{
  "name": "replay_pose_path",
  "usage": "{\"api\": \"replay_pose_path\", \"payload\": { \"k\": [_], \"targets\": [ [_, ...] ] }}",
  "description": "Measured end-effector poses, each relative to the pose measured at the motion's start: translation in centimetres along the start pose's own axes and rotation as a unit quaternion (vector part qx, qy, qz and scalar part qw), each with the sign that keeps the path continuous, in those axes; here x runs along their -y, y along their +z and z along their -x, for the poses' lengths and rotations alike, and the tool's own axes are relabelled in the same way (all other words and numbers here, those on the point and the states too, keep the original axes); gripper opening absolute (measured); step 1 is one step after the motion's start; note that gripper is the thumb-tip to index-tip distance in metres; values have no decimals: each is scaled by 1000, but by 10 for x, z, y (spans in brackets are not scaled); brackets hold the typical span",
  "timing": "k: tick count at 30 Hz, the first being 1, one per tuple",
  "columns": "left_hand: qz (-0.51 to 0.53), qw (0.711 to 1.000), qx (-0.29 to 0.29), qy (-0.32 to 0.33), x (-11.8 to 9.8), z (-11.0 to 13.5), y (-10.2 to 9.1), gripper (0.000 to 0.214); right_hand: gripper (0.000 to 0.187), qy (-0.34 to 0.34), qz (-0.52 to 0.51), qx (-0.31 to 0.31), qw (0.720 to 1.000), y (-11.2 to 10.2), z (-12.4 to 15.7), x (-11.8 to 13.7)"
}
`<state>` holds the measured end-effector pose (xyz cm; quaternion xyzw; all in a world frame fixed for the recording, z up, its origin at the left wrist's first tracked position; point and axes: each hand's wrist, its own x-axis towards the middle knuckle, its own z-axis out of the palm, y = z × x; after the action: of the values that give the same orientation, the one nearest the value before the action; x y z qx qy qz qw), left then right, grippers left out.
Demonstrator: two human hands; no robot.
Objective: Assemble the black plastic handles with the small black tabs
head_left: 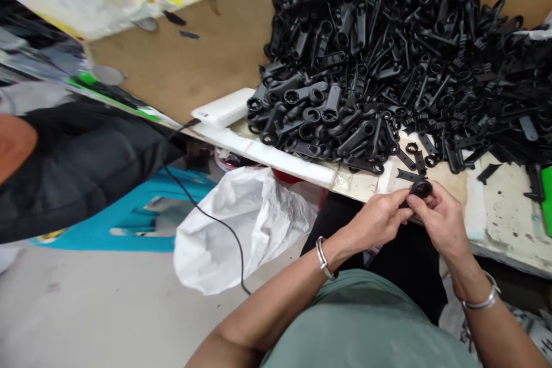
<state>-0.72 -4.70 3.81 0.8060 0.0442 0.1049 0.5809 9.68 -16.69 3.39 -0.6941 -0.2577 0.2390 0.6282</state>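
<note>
Nearest the camera, at six o'clock, a green shirt fills the bottom edge, with both forearms rising from it, each wrist wearing a silver bangle. Just beyond, the left hand and right hand meet at about four o'clock over the near edge of the worktable, a pale, stained and scuffed surface. Fingertips of both hands pinch a small black ring-ended plastic part between them; the ring faces up towards the camera, and any long axis is hidden by the fingers, so its direction cannot be told. Left of the hands, at seven to eight o'clock, a white plastic bag slumps on the grey floor, crossed by a black cable. Farther off, at one to two o'clock, a heap of black plastic levers covers the table, lying every which way, the pile cut off at the top and right edges. A white box sits at the heap's left edge, against brown cardboard. The far left, at nine to eleven o'clock, is motion-blurred and hard to read.
</note>
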Motion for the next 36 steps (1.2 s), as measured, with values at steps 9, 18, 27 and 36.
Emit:
{"api": "replay_pose_path", "payload": {
  "k": [9, 18, 27, 36],
  "targets": [
    [-357, 893, -248, 116, -20, -5, -73, 42, 38, 0, 89, -135, 987, -65, -13, -4],
    [-570, 794, -213, -8, -8, -59, -107, 35, 23, -18, 436, -160, 886, -110, -27, 7],
    [-468, 852, -234, -2, -21, -49, -99, 32, 15, -52, 665, -36, 745, -84, -65, 10],
    [-366, 882, -273, 118, 1, -44, -98, 26, 40, 56, 32, -82, 995, -142, -35, 16]
  ]
}}
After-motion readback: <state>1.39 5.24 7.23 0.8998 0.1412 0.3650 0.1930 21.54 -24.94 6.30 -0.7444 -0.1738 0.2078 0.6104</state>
